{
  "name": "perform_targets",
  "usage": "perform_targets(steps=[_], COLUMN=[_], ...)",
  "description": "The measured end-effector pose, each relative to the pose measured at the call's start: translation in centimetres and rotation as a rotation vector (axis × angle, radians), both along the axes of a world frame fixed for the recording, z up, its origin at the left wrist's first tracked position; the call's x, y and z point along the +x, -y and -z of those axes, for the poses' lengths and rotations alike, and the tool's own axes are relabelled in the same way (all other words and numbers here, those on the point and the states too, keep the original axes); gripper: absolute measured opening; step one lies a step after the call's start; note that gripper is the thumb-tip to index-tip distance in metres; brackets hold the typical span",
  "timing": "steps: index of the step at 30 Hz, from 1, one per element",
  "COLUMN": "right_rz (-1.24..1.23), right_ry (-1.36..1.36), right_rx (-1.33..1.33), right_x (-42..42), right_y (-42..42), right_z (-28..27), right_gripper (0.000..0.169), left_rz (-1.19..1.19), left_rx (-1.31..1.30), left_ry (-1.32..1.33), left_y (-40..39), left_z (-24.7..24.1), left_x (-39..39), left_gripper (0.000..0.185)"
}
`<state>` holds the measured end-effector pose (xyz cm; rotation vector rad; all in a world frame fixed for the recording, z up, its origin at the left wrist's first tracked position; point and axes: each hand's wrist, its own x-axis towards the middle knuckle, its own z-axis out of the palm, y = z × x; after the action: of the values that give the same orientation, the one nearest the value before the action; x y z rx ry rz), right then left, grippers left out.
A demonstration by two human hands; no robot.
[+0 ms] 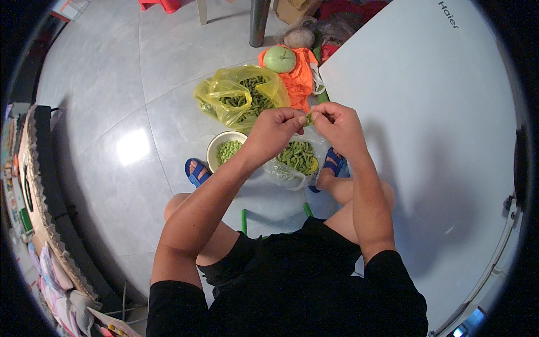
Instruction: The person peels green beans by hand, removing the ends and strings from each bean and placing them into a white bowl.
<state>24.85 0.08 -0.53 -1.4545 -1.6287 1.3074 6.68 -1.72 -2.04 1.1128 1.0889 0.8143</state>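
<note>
A green bean pod (309, 119) is pinched between the fingertips of my left hand (276, 132) and my right hand (340, 126). Below them, a clear plastic bag (290, 180) on the floor holds green pods and a yellow-green piece. Left of it stands a white bowl (210, 147) with shelled green beans (228, 151) in it, partly hidden by my left forearm. Beyond the bowl, an open yellow plastic bag (214, 90) contains many unshelled pods (252, 99).
A pale green round gourd (280, 59) rests on an orange plastic bag (300, 84). At the right stands a large white Haier appliance (421, 105). Blue sandals (197, 172) flank the bowl and clear bag. A grey table leg (259, 23) rises at the top.
</note>
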Motion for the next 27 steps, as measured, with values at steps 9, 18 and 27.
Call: perform_targets(steps=[9, 18, 27], right_rz=[0.124, 0.067, 0.038], right_ry=[-0.835, -0.127, 0.185], right_rx=[-0.427, 0.033, 0.269], right_x=[1.2, -2.3, -1.8], right_y=[-1.0, 0.6, 0.8], right_z=[-0.2, 0.2, -0.1], right_gripper=[0.019, 0.013, 0.019], left_rz=[-0.152, -0.193, -0.140], left_rx=[-0.047, -0.114, -0.302], left_ry=[-0.043, 0.061, 0.307], left_y=[-0.2, -0.2, -0.1], left_z=[0.3, 1.0, 0.3], left_x=[0.2, 0.5, -0.1], left_gripper=[0.023, 0.021, 0.023])
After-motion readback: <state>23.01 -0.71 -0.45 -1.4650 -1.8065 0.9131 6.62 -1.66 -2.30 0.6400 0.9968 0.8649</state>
